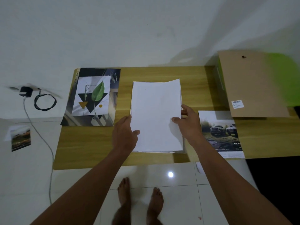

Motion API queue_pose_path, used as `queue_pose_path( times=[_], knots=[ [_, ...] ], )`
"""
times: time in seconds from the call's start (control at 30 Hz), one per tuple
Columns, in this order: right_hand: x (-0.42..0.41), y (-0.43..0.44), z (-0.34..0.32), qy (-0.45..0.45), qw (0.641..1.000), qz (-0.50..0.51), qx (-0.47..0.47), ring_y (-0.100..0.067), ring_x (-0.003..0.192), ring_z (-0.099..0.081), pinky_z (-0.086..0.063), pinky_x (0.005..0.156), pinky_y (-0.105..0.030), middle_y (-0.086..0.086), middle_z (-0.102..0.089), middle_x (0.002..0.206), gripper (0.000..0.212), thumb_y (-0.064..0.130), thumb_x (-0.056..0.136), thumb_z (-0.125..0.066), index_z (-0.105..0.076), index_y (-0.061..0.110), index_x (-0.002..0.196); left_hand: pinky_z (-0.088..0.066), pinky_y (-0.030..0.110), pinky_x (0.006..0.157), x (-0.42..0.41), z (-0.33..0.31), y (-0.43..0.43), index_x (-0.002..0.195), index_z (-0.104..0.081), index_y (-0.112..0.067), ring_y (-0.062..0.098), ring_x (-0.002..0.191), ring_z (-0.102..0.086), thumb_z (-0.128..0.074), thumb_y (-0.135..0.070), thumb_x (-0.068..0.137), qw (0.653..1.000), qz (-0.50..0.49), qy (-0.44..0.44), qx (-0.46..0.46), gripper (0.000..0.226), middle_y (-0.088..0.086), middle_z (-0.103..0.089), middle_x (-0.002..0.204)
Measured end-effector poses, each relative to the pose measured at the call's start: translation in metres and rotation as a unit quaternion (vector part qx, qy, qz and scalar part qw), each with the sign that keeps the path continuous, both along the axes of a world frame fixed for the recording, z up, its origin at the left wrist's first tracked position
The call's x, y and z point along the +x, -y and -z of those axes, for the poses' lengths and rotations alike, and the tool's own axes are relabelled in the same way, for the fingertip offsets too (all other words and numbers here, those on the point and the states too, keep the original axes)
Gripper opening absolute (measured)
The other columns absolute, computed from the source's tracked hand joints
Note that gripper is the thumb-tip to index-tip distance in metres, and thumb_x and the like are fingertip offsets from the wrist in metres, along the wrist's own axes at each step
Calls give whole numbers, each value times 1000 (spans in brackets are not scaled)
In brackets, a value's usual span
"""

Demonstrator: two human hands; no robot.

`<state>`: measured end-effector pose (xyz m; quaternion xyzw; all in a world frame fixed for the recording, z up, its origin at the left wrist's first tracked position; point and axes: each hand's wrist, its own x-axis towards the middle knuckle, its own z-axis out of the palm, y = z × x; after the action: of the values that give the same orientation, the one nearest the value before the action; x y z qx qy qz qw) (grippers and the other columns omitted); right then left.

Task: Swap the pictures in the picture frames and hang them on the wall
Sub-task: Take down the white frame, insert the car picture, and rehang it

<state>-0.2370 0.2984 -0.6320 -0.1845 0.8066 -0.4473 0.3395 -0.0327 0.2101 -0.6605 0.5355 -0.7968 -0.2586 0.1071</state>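
A white sheet [155,114], blank side up, lies over a white picture frame [178,151] in the middle of the wooden table [90,146]. My left hand [125,133] grips the sheet's left edge, thumb on top. My right hand [188,122] pinches its right edge, thumb on the paper and fingers behind. A leaf print [92,95] rests on a dark poster [110,111] at the left. A truck picture [222,133] lies at the right. A brown backing board [253,82] with a barcode sticker sits at the back right.
A black charger [26,92] with a coiled cable [45,103] lies on the floor to the left, with a small photo [21,138] nearer me. A green surface [285,78] shows under the backing board. My bare feet stand on white tiles before the table's front edge.
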Motion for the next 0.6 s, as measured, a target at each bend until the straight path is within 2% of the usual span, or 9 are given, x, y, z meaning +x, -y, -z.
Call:
queue_pose_path(
  times=[0.13, 0.27, 0.37, 0.5, 0.6],
  knots=[
    [-2, 1, -2, 4, 1000, -9, -7, -13, 99, -58, -46, 73, -15, 0, -61, 119, 62, 4, 87, -70, -46, 20, 142, -41, 36, 102, -5, -9, -3, 132, -55, -11, 24, 123, -52, -76, -12, 81, 997, -53, -60, 6, 55, 4, -60, 131],
    [-3, 0, -4, 15, 1000, -5, -12, -6, 88, -58, -46, 69, -15, -2, -61, 113, 63, 3, 87, -70, -45, 21, 142, -54, 35, 90, -12, -21, 0, 123, -60, -14, 11, 101, -64, -68, -7, 82, 982, -106, -152, 37, 43, 0, -69, 114],
    [-3, -1, -7, 10, 1000, -4, -13, -4, 86, -57, -45, 66, -14, 0, -59, 110, 62, 4, 86, -70, -46, 22, 141, -57, 41, 87, -10, -29, 4, 120, -62, -17, 10, 98, -68, -69, -9, 80, 960, -138, -212, 121, 42, -4, -71, 109],
    [-6, -5, -11, 6, 1000, 16, -24, -6, 85, -59, -46, 70, -20, 0, -63, 106, 58, 4, 85, -70, -51, 21, 136, -55, 46, 91, 2, -38, 7, 118, -64, -18, 18, 95, -72, -68, 0, 82, 891, -163, -317, 283, 40, -1, -75, 103],
    [-7, -8, -12, 8, 999, 17, -32, -5, 85, -60, -46, 70, -18, -2, -66, 106, 55, 3, 85, -70, -53, 20, 134, -54, 47, 94, 7, -42, 6, 118, -64, -18, 20, 95, -72, -67, 1, 83, 882, -144, -330, 306, 40, -1, -76, 101]
  ],
)
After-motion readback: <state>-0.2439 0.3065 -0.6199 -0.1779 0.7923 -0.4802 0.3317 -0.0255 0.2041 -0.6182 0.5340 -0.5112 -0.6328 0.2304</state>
